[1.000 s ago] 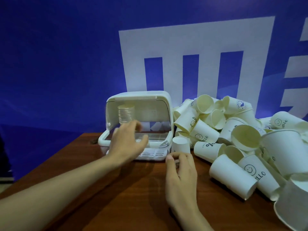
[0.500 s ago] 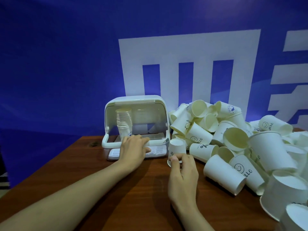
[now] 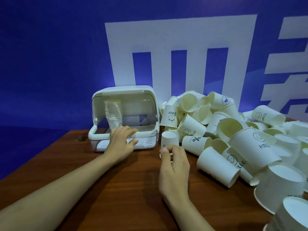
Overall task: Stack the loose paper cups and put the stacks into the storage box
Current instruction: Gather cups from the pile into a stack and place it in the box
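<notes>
One white, upside-down paper cup (image 3: 169, 138) stands beside the storage box (image 3: 124, 99).

Cups (image 3: 256, 144) printed "HELLO"; one cup (image 3: 170, 116) "Bear"

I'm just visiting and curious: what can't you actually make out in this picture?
- How many cups are in the stack inside the storage box: rims blur together.
- Base of the upside-down cup: right hand covers it.
- Extent of the cup pile: cut off by the right edge.
</notes>
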{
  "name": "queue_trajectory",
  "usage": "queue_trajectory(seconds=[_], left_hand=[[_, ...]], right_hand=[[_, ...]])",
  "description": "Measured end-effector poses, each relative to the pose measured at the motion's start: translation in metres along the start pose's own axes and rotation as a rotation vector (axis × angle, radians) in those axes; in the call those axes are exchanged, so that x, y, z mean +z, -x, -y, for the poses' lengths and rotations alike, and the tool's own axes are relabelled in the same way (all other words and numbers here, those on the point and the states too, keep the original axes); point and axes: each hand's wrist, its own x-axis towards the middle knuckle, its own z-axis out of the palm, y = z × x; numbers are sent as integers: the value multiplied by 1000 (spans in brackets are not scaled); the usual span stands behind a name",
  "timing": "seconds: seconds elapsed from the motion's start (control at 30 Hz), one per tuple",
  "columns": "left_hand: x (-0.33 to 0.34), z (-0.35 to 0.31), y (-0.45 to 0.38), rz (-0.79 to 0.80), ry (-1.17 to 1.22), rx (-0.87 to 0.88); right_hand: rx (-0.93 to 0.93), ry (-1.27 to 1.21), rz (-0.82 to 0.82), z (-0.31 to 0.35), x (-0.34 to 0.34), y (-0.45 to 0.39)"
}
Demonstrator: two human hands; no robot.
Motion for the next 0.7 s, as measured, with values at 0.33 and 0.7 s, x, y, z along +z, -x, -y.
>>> queue_trajectory(seconds=[0.33,0.7], left_hand=[[34,-83,16,45,141,205],[-15,-116,42,-217,1063,-504]], right_hand=[[-42,-1,-62,-2,-6,-5],[57,-65,-147,-3,-11,-7]])
